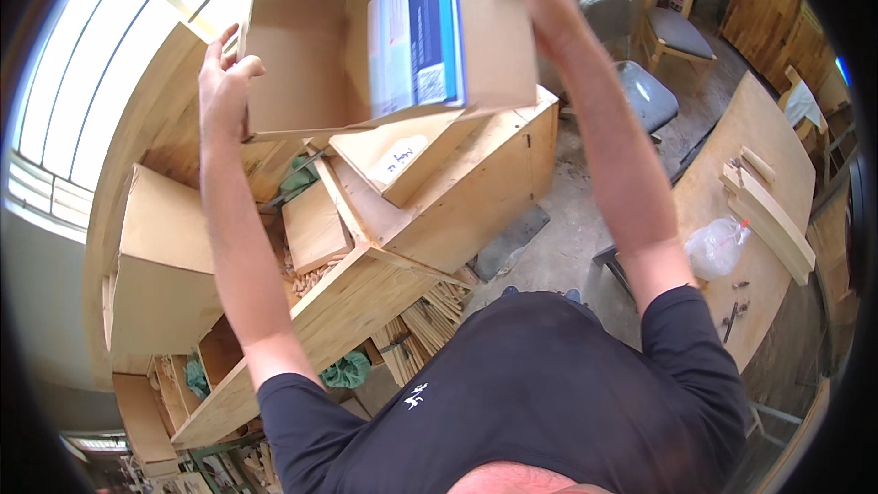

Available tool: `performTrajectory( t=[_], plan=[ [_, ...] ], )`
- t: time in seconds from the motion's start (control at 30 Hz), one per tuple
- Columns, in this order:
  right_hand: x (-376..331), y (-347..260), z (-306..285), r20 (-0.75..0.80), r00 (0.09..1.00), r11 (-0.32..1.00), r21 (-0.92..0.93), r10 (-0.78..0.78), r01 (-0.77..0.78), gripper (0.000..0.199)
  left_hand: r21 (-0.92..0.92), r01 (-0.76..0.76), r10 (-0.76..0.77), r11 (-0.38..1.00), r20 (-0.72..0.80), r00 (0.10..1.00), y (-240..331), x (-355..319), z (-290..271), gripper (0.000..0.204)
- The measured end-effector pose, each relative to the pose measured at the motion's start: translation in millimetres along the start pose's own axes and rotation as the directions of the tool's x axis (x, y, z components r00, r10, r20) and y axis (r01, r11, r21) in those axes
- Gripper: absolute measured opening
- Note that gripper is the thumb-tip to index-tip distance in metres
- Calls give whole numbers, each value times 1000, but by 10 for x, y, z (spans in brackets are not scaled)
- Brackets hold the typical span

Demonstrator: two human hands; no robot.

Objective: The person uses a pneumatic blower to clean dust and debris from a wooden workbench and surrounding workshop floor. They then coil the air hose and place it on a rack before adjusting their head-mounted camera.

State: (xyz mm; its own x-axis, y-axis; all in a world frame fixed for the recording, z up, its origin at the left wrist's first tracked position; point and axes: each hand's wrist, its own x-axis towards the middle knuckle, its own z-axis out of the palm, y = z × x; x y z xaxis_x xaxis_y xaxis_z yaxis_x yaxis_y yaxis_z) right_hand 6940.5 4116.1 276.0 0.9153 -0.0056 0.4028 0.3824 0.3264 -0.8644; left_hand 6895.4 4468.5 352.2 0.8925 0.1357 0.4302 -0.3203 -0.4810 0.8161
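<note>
Both my arms are raised, holding an open cardboard box up in front of me, above a wooden cabinet. My left hand is closed on the box's left edge. At the upper right, my right hand grips the opposite edge, slightly blurred. Inside the box, a flat blue-and-white printed booklet or sheet stands against the right wall. The box tilts so that its opening faces me. Below it, on the cabinet top, lies a wooden panel or shallow box with a handwritten white label.
The wooden cabinet has open compartments with small wooden dowels and a board. Another cardboard box stands at left. On the right, a table carries curved wood pieces and a plastic bag. Chairs stand behind.
</note>
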Motion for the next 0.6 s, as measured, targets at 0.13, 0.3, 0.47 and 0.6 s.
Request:
performTrajectory(
  t=[0.13,0.3,0.47,0.6],
  plan=[
    [463,-525,268,309,948,977,-170,-69,127,63,-164,74,-112,984,-236,965,-231,-547,405,78],
    [777,-1178,1067,638,770,440,-696,15,568,60,-620,77,-351,781,-333,875,-709,-1247,1207,83],
    [618,-778,1710,939,327,149,-340,106,928,49,-838,132,-509,529,-189,839,-751,-1702,1911,78],
    [430,-367,1878,977,119,99,-138,176,986,28,-897,133,-496,421,-105,862,-592,-1926,1801,70]
  ],
)
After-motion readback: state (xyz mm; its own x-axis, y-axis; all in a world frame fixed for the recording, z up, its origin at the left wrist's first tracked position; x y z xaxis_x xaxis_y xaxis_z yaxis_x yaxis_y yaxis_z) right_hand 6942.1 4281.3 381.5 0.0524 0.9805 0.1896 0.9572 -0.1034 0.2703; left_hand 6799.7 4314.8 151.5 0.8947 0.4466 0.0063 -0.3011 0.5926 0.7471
